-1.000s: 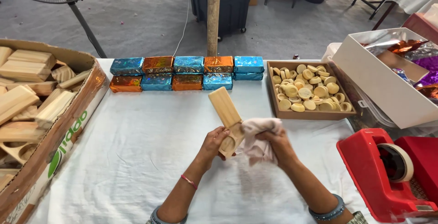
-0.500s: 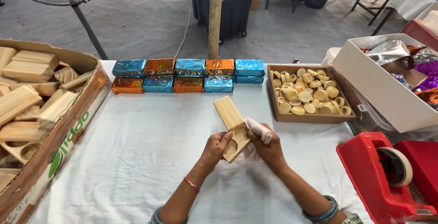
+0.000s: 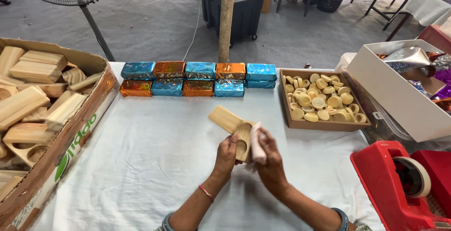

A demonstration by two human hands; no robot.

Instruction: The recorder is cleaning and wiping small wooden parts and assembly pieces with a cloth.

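My left hand [image 3: 227, 155] grips a flat wooden block [image 3: 232, 126] with a round hollow near its lower end, holding it tilted above the white tablecloth [image 3: 141, 156]. My right hand [image 3: 270, 160] holds a pinkish cloth [image 3: 256, 142] bunched up and pressed against the block's right edge beside the hollow. Both hands meet at the middle of the table, close to my body.
A cardboard box [image 3: 75, 132] of wooden blocks stands at the left. Two rows of foil-wrapped blocks [image 3: 197, 79] lie at the back. A tray of round wooden discs [image 3: 322, 100] sits right of centre, a white box [image 3: 399, 87] beyond it, a red tape dispenser [image 3: 404, 184] front right.
The cloth, loose and spread over my right hand a second ago, is now bunched tight against the block. The block has dropped lower and tilted more to the left.
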